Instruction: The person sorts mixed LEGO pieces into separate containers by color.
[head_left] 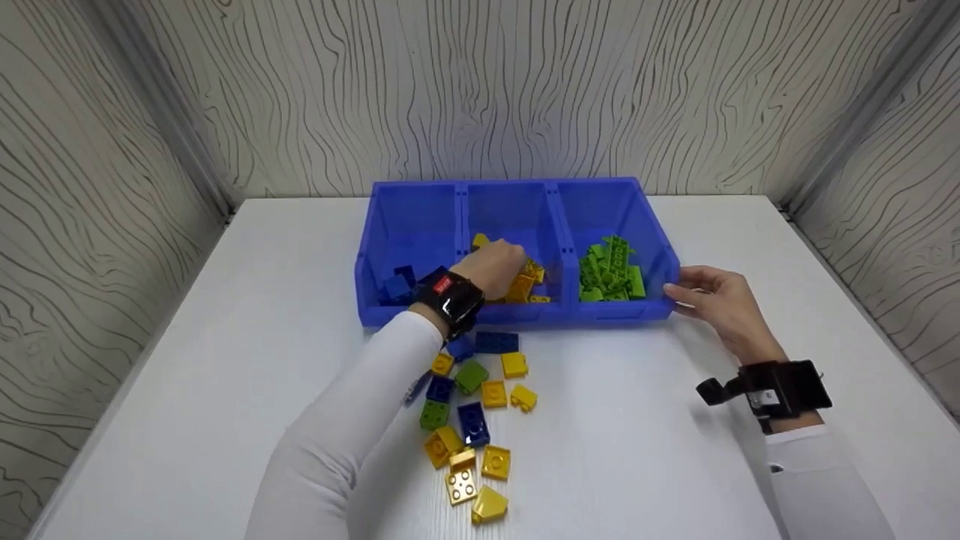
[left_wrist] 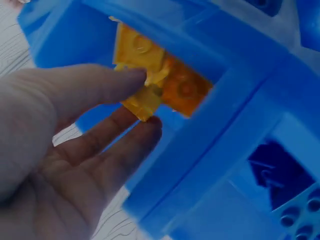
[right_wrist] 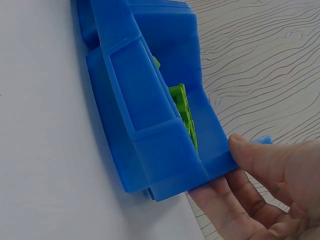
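Note:
In the head view, my left hand (head_left: 493, 266) reaches into the middle compartment of a blue three-part bin (head_left: 622, 311). Seen from the left wrist, its thumb and fingers pinch a yellow toy brick (left_wrist: 141, 104), close against other yellow and orange bricks (left_wrist: 186, 89) in that compartment. My right hand (head_left: 716, 304) grips the bin's right end wall near the front corner, thumb on the rim and fingers beneath, as the right wrist view shows. Green bricks (head_left: 611, 270) lie piled in the right compartment. Blue bricks (head_left: 397, 286) sit in the left one, partly hidden by my left wrist.
Loose yellow, blue and green bricks lie on the white table (head_left: 615, 435) in front of the bin, among them a dark blue brick (head_left: 473, 424) and a green brick (head_left: 472, 376). A wood-grain patterned wall (head_left: 495, 90) stands behind, with side walls left and right.

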